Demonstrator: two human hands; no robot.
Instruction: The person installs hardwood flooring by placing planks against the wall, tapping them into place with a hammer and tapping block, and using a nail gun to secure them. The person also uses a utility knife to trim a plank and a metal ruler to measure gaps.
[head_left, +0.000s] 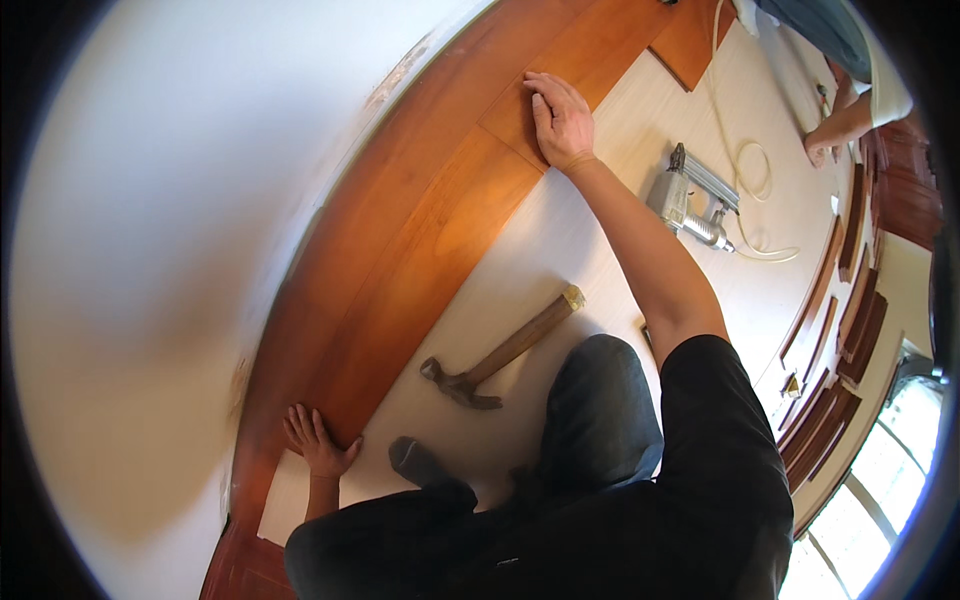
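Note:
Reddish-brown wooden floor planks (442, 217) lie along the foot of a white wall (172, 247). My left hand (319, 441) rests with spread fingers on the near end of the outer plank, its thumb by the edge. Farther along, past a butt joint between boards, my right hand (564, 127) lies on the planks with fingers slightly bent and thumb apart. Neither hand holds anything. Between my arms, a claw hammer (517, 341) with a wooden handle lies on the pale floor sheet (480, 300), close to my knee.
Beyond my right forearm lies a pneumatic nailer (694, 199) with a coiled air hose (757, 169). A loose plank (690, 45) sits farther up. Another person's arm (844, 127) reaches to the floor at upper right. Stacked boards (821, 427) line the right side near a window (862, 502).

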